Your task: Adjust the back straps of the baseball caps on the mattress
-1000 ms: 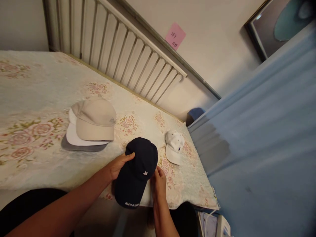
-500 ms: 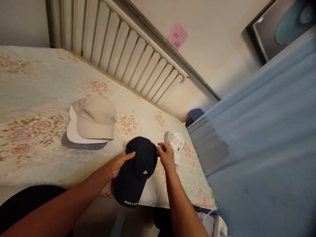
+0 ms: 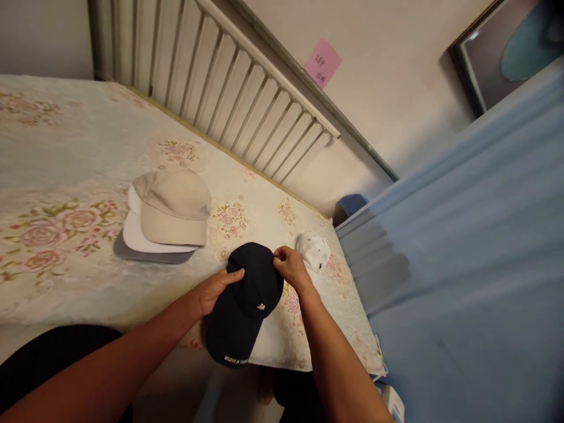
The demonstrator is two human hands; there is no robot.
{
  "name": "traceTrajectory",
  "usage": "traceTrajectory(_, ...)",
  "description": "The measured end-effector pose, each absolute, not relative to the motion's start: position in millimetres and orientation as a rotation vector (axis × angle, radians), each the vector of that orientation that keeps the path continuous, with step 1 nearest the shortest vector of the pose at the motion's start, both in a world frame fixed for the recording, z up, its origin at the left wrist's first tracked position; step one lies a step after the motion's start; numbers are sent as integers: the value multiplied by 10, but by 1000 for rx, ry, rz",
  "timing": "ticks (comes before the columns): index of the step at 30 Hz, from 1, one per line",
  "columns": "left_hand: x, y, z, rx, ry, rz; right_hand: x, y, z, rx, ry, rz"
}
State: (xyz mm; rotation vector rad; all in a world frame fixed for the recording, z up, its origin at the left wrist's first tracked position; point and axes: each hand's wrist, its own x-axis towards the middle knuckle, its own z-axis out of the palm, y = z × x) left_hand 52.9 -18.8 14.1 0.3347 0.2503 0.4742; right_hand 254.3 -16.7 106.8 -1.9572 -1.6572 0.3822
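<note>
A dark navy baseball cap is held over the front edge of the bed, its brim, with white lettering, pointing down toward me. My left hand grips the cap's left side, thumb on top of the crown and the other fingers hidden beneath. At the crown's upper right edge, my right hand pinches the rim between thumb and fingers. Left of it lies a stack of caps, with a beige cap on top, a white cap under it and a grey cap lowest. Another white cap sits beyond my right hand.
A floral sheet covers the bed. A slatted metal rail runs along the wall at the back. On the right hangs a blue curtain, with a dark blue object at its far end. A pink note is on the wall.
My right hand has shifted slightly left and up along the cap's rim. My left hand keeps its hold. The whole view has moved slightly.
</note>
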Motion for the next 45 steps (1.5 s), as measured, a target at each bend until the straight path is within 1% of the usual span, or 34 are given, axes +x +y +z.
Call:
traceTrajectory(6,565,-123,71,322,232,495,2700,-161,1265,-1976,-1557,492)
traceTrajectory(11,583,-92,23,303,197,483,2671,-164,1304,-2006,-1507,522)
traceTrajectory(18,581,-69,-19,429,260,573,2715,-121,1359,-2089,-1484,367)
traceTrajectory(27,611,-52,-68,629,624,581,2782,29,1401,-2189,-1547,142)
traceTrajectory(38,643,-49,-118,670,680,580,2769,226,1357,-2279,-1729,161)
traceTrajectory(45,649,-51,-94,662,727,575,2844,295,1351,-2303,-1718,169)
